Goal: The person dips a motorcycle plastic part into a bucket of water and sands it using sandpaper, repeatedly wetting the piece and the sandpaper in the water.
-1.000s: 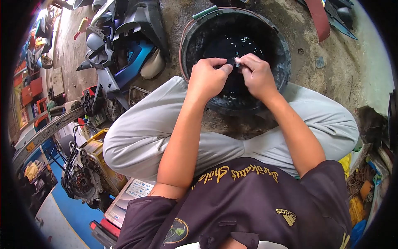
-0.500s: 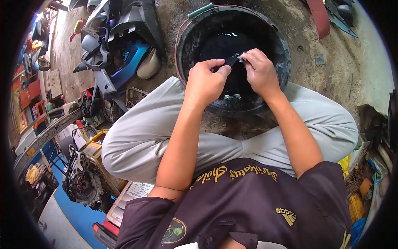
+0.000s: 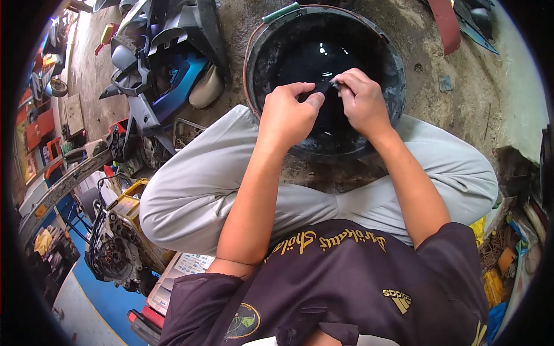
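Observation:
A black bucket (image 3: 397,86) with dark liquid (image 3: 311,60) in it stands between my bent knees. My left hand (image 3: 288,115) is over its near left part, thumb and forefinger curled towards each other. Whatever is between them is dark and blends into the liquid behind. To its right, my right hand (image 3: 365,106) is over the bucket with its fingertips pinched together. A small greyish scrap (image 3: 335,83) shows at those fingertips; its kind is unclear. The two hands are close but apart.
Motorcycle body panels (image 3: 190,81) lie on the floor to the left of the bucket. An engine part (image 3: 118,248) sits by a yellow crate (image 3: 135,199) at lower left. A red curved panel (image 3: 443,26) is at upper right. The bucket's handle has a green grip (image 3: 281,12).
The bright reflections on the liquid have shifted and the surface has rippled. My right fingertips have tilted slightly; both hands stay in nearly the same place over the bucket.

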Motion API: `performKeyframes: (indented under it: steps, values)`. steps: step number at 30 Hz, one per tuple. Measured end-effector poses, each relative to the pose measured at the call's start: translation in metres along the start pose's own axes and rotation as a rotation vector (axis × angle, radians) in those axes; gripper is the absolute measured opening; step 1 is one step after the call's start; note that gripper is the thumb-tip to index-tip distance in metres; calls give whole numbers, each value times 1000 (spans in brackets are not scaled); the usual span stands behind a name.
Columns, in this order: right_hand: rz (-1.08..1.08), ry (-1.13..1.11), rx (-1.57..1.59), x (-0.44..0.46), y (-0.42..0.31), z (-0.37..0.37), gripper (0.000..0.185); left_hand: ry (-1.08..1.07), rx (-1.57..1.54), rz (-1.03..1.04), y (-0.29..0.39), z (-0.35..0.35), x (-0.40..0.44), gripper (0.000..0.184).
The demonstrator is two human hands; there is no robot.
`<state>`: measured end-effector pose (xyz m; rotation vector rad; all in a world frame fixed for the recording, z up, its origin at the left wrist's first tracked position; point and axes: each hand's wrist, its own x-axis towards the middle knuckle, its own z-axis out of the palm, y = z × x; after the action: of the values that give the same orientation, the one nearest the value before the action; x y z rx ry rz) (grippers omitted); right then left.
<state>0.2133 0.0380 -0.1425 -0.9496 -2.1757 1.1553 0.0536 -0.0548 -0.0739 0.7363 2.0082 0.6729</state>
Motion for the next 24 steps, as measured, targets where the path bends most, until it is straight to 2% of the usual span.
performKeyframes:
  steps: [2, 5, 8, 9, 12, 13, 17, 20, 21, 24]
  values:
    - [73, -45, 144, -1, -15, -1, 16, 3, -2, 14, 0, 0, 0, 47]
    - [-8, 24, -34, 0, 12, -1, 15, -8, -13, -10, 1, 0, -2, 47]
    - [-60, -21, 55, 0, -2, -1, 15, -14, -46, -24, -1, -2, -1, 47]
    - [-5, -62, 113, -1, -9, -2, 16, -18, -65, -26, -5, 0, 0, 47]
    - [-89, 56, -91, 0, 4, -3, 12, -15, -76, -22, -5, 0, 0, 46]
    - [-146, 99, -191, 3, 8, -3, 17, -7, -73, -17, -4, -1, 1, 46]
    - [15, 1, 125, -7, -16, 4, 15, 0, -45, -24, -4, 1, 0, 45]
    - [-27, 123, -216, -4, 18, -6, 12, -14, -77, -27, -4, 1, 1, 45]
    - [27, 164, -259, 1, 25, -12, 11, -22, -88, -42, -3, 0, 1, 46]
    - [272, 148, -126, 8, 24, -28, 10, -62, -201, -26, -6, 1, 3, 41]
